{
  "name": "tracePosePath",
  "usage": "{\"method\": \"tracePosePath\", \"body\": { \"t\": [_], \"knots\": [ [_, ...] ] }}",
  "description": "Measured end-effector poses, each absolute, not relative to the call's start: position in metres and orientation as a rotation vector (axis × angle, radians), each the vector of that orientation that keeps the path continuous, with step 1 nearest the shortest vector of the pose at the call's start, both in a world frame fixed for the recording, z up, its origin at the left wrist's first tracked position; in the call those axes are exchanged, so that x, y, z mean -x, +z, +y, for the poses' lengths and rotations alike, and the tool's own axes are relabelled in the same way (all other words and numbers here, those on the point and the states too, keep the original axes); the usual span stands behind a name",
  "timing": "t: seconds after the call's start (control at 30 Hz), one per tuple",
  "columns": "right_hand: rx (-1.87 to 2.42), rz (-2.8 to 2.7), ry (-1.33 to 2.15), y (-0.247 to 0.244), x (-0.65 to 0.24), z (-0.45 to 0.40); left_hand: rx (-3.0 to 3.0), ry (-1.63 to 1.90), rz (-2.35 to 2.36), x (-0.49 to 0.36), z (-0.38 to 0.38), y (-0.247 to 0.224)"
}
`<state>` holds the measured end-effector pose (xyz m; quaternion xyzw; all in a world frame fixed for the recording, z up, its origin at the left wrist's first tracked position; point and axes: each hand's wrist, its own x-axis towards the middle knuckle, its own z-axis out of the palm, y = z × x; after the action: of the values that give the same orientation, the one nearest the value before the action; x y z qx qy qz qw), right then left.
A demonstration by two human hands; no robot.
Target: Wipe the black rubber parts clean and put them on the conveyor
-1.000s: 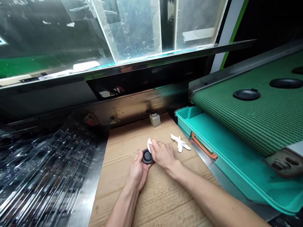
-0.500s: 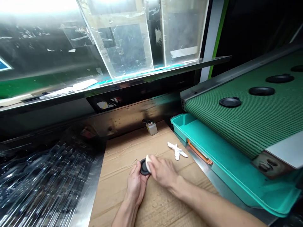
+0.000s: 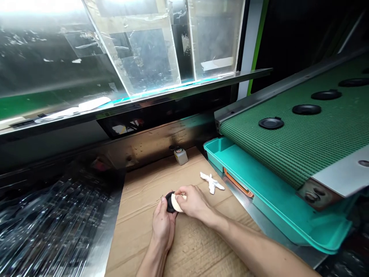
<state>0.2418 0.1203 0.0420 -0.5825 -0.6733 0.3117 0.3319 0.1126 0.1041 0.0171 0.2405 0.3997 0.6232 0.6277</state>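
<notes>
L hand (image 3: 163, 222) is cupped abt half-closed round a black disc (image 3: 169, 204); R hand (image 3: 196, 202) angles in over the cardboard (image 3: 201, 242), curled n pinching a pale pad (image 3: 175, 204) against the disc.

A metal bench (image 3: 99, 256) is carrying a cardboard sheet (image 3: 141, 221), which is lying flat, its surface showing creases and scuffs. On the sheet, a small bottle (image 3: 181, 157) is standing near the far edge, and a crumpled white scrap (image 3: 211, 182) is lying near the right edge, well apart from the bottle. Left of the sheet, clear plastic (image 3: 52, 227) is lying heaped and glinting. On the right, a teal tray (image 3: 215, 157) is sitting beside the sheet, partly under a green belt (image 3: 268, 154). The belt is carrying black discs (image 3: 271, 123), which are lying flat in a spaced row.
</notes>
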Motion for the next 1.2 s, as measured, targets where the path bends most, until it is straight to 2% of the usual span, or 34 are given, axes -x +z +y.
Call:
{"method": "tracePosePath", "body": {
  "t": [0.13,0.27,0.43,0.57,0.7,0.83,0.97,1.2],
  "knots": [
    [1.612,-1.754,0.744,0.045,-0.246,0.109,-0.532,1.438,0.909,-0.113,0.103,0.019],
    [1.509,-1.912,0.719,0.046,-0.241,0.101,-0.519,1.425,0.885,-0.114,0.101,0.021],
    [1.757,-1.937,0.291,0.036,-0.228,0.111,-0.484,1.393,0.865,-0.109,0.102,0.022],
    [1.707,-2.082,0.148,0.028,-0.224,0.11,-0.403,1.353,0.856,-0.107,0.105,0.022],
    [1.844,-2.031,0.164,0.029,-0.222,0.107,-0.419,1.373,0.871,-0.107,0.104,0.023],
    [1.699,-2.13,0.174,0.03,-0.225,0.11,-0.417,1.316,0.868,-0.106,0.104,0.022],
    [1.854,-1.925,0.231,0.027,-0.246,0.124,-0.449,1.291,0.868,-0.098,0.106,0.023],
    [1.796,-1.87,0.231,0.02,-0.26,0.127,-0.478,1.206,0.796,-0.086,0.102,0.035]
  ]
}}
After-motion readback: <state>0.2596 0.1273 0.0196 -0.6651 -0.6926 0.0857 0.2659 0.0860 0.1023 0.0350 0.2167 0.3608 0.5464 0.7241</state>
